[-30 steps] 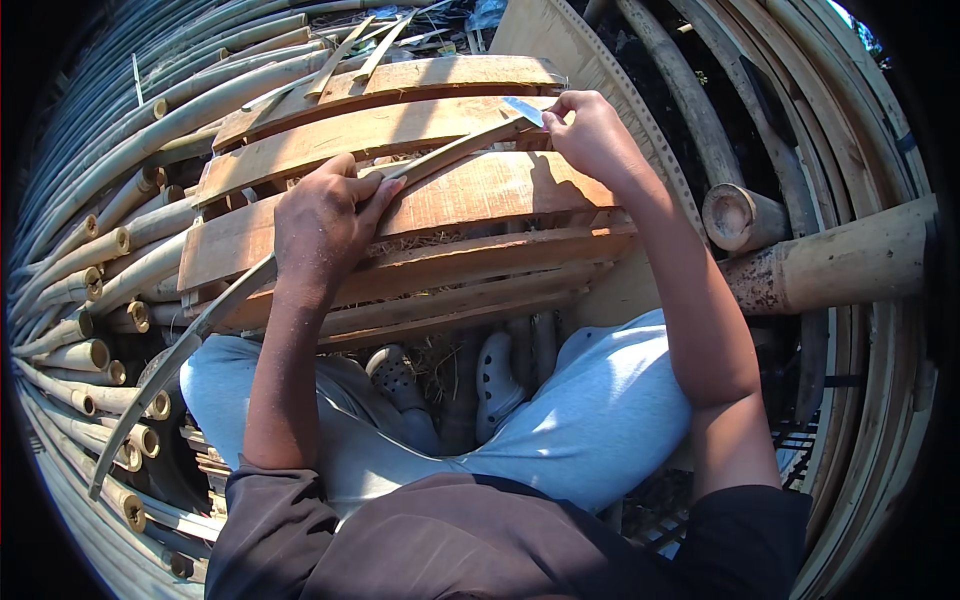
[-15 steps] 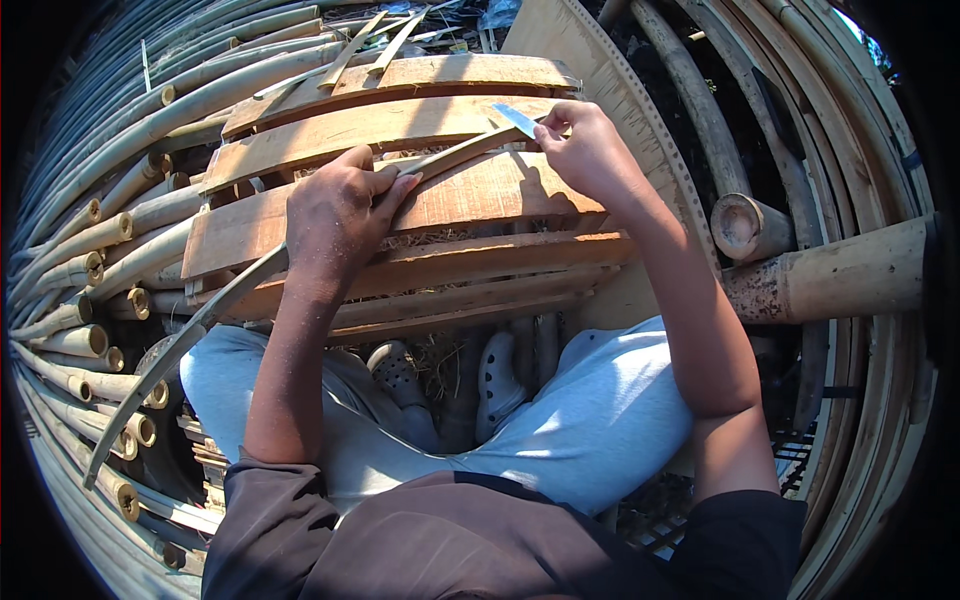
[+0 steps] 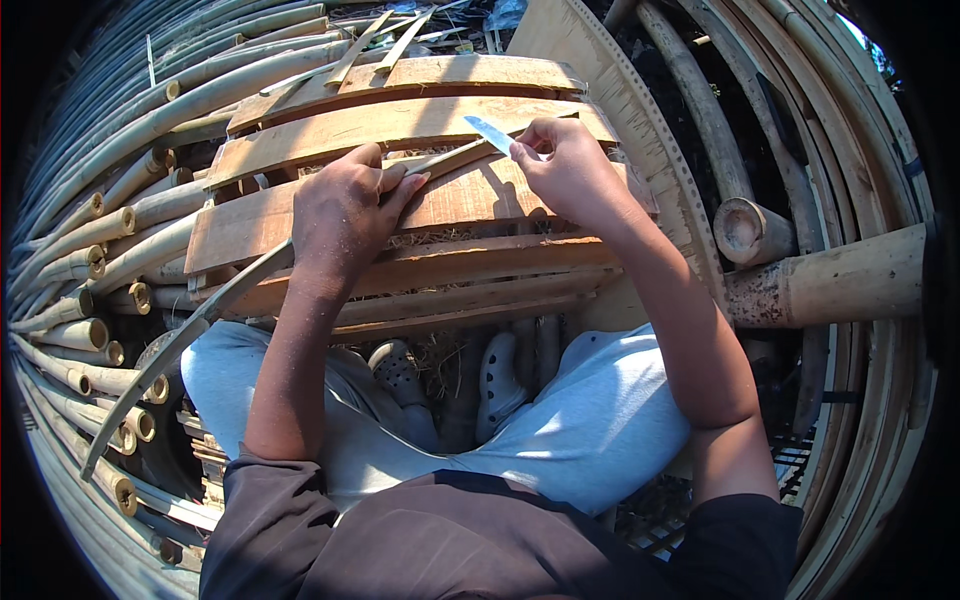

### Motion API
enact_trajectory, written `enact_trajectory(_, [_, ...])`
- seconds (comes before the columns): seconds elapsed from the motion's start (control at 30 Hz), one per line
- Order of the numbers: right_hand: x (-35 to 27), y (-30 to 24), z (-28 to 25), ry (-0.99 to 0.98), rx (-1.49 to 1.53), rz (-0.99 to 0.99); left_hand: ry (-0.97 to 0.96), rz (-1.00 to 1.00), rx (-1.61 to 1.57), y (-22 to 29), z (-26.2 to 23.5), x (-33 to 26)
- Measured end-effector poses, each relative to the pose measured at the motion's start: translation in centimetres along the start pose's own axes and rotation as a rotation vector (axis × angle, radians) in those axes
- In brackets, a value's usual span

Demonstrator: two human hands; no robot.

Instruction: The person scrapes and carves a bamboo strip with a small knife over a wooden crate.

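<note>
My left hand [image 3: 350, 205] is closed around a long, thin bamboo strip [image 3: 215, 306]. One end bends down past my left forearm; the other slants up over the slatted wooden bench [image 3: 235, 243] toward my right hand. In my right hand [image 3: 565, 165] is a knife, its shiny blade [image 3: 488, 134] pointing up and left, close to the upper part of the strip. The handle is hidden within my fingers. Whether the edge touches the strip, I cannot tell.
Stacked bamboo poles [image 3: 110, 230] fill the left side. Two short flat slats [image 3: 405, 42] rest at the bench's far edge. A thin wooden board [image 3: 640, 110] stands along its right side. Thick bamboo pieces [image 3: 830, 277] lie at the right. My legs and clogs [image 3: 500, 385] are below the bench.
My right hand and the knife have moved a little left and down, nearer to my left hand. My left hand keeps its grip on the strip, almost in place.
</note>
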State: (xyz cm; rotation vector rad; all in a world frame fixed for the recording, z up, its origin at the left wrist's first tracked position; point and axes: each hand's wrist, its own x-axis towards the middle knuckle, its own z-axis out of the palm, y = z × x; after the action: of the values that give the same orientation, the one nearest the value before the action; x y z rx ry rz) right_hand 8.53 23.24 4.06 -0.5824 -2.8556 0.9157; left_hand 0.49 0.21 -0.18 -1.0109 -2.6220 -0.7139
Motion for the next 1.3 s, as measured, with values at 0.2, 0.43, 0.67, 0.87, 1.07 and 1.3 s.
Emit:
enact_trajectory(0.2, [-0.2, 0.3, 0.7, 0.065, -0.006, -0.023, 0.015, 0.022, 0.003, 0.0, 0.0, 0.0])
enact_trajectory(0.43, [-1.8, -0.9, 2.0, 0.138, 0.022, -0.113, -0.010, 0.014, -0.007, -0.1, 0.0, 0.1])
enact_trajectory(0.67, [-1.8, -0.5, 2.2, 0.182, -0.012, -0.189, -0.015, 0.025, 0.036, -0.1, -0.1, 0.1])
enact_trajectory(0.87, [-2.4, -1.8, 1.0, 0.172, -0.109, -0.021, 0.015, 0.055, -0.016, -0.4, 0.0, -0.2])
enact_trajectory(1.07, [-2.0, -0.6, 0.3, 0.142, -0.071, 0.012, 0.043, 0.067, -0.038, -0.4, 0.3, -0.2])
enact_trajectory(1.3, [-2.5, -2.1, 0.6, -0.035, 0.019, -0.048, 0.034, 0.071, 0.000, -0.3, 0.2, 0.0])
